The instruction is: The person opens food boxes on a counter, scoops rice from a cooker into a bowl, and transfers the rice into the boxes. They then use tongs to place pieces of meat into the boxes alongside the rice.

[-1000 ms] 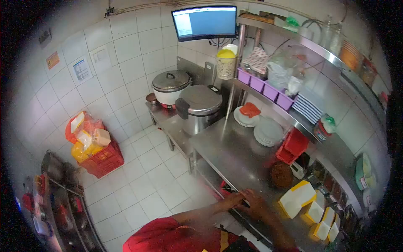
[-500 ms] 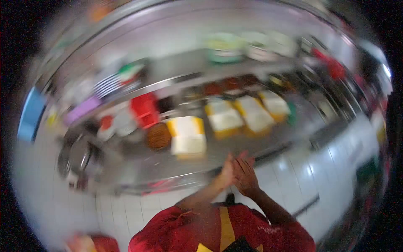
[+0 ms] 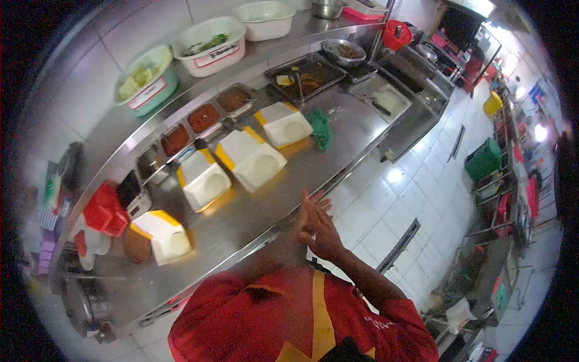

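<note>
My right hand point(image 3: 324, 234) is pressed palm-on against my left hand point(image 3: 298, 224) in front of my chest, at the counter's front edge. The right fingers are stretched out and hold nothing. My left hand is blurred and largely covered by the right; extended fingertips show beyond it, with nothing seen in them. Past the hands, several white-and-yellow paper food boxes stand with lids up on the steel counter point(image 3: 238, 226). Nearest are the wide box point(image 3: 259, 166) and the box to its left point(image 3: 207, 184). Another box point(image 3: 170, 244) sits farther left, and one point(image 3: 286, 128) behind.
A green cloth point(image 3: 321, 130) lies beside the far box. Metal pans of red-brown food point(image 3: 204, 118) line the counter's back. A dark tray point(image 3: 304, 77) and a cutting board point(image 3: 386, 99) are farther right. Tubs of greens point(image 3: 210, 51) stand on the shelf. Tiled floor point(image 3: 416, 205) lies right.
My view has swung to the right, so the boxes appear farther left and more of the floor and aisle shows. My hands stay together, and the picture is sharper.
</note>
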The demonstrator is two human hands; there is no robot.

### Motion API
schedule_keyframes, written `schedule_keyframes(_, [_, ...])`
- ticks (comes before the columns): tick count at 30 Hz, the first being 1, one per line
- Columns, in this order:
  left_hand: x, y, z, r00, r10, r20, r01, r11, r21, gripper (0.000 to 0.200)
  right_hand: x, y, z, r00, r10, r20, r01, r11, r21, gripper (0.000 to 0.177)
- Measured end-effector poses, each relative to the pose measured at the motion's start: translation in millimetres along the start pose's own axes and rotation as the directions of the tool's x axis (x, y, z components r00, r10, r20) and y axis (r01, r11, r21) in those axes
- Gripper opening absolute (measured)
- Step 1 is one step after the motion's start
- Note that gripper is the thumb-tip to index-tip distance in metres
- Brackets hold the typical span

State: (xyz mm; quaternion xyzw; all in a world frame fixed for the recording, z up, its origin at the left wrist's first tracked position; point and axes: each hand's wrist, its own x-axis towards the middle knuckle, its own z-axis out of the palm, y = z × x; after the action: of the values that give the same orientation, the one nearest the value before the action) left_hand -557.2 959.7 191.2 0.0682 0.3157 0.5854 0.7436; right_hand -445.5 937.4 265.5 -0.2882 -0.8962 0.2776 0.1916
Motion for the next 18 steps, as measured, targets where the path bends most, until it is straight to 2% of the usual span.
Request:
schedule_keyframes(1, [13.4, 15.2, 1.2, 0.998, 0.054, -0.019, -0.054, 0.998, -0.016, 0.089, 13.3, 14.6, -11.5, 1.000, -0.001, 0.010, 0.001, 1.000, -0.021, 0.082])
schedule_keyframes(3, [44.1, 40.6, 0.2, 0.998, 0.054, -0.035, -0.056, 0.997, -0.048, 0.082, 47.0, 38.6, -34.7, 0.989, 0.008, 0.148, -0.024, 0.994, 0.107, 0.074])
schedule_keyframes(5, [84.4, 53.7, -5.6, 0.987, 0.151, -0.054, -0.148, 0.987, 0.058, 0.071, 72.2, 57.7, -43.2, 0.989, 0.051, 0.142, -0.069, 0.990, 0.126, 0.068])
schedule_keyframes(7, [110.3, 75.6, 11.4, 0.984, 0.154, -0.088, -0.146, 0.985, 0.088, 0.068, 105.1, 77.7, -63.0, 0.987, 0.086, 0.137, -0.106, 0.984, 0.144, 0.063])
schedule_keyframes(9, [131.9, 87.1, 17.3, 0.978, 0.154, -0.138, -0.139, 0.984, 0.112, 0.066, 134.9, 96.5, -83.2, 0.962, 0.063, 0.267, -0.109, 0.981, 0.161, 0.054])
schedule_keyframes(10, [142.4, 89.7, 13.7, 0.974, 0.193, -0.118, -0.183, 0.979, 0.091, 0.061, 143.2, 141.1, -62.4, 0.994, -0.095, 0.053, 0.094, 0.995, 0.016, 0.049])
schedule_keyframes(11, [149.5, 92.1, 10.7, 0.968, 0.227, -0.105, -0.219, 0.973, 0.076, 0.056, 157.2, 161.6, -68.1, 0.993, -0.099, 0.067, 0.097, 0.995, 0.028, 0.049])
schedule_keyframes(13, [157.4, 101.5, 8.3, 0.962, 0.223, -0.156, -0.216, 0.974, 0.062, 0.055, 201.1, 191.9, -83.8, 0.978, 0.161, 0.134, -0.181, 0.971, 0.158, 0.049])
schedule_keyframes(15, [159.1, 120.1, 13.6, 0.951, 0.232, -0.203, -0.225, 0.973, 0.059, 0.053, 258.0, 178.8, -115.0, 0.934, 0.304, 0.189, -0.347, 0.898, 0.271, 0.051])
schedule_keyframes(17, [142.7, 144.9, 36.7, 0.929, 0.194, -0.316, -0.194, 0.980, 0.032, 0.048, 309.8, 225.8, -93.2, 0.968, 0.236, 0.087, -0.250, 0.932, 0.263, 0.056])
schedule_keyframes(18, [136.2, 154.1, 44.3, 0.913, 0.210, -0.350, -0.216, 0.976, 0.023, 0.048, 338.9, 228.6, -97.4, 0.963, 0.249, 0.099, -0.264, 0.949, 0.174, 0.060])
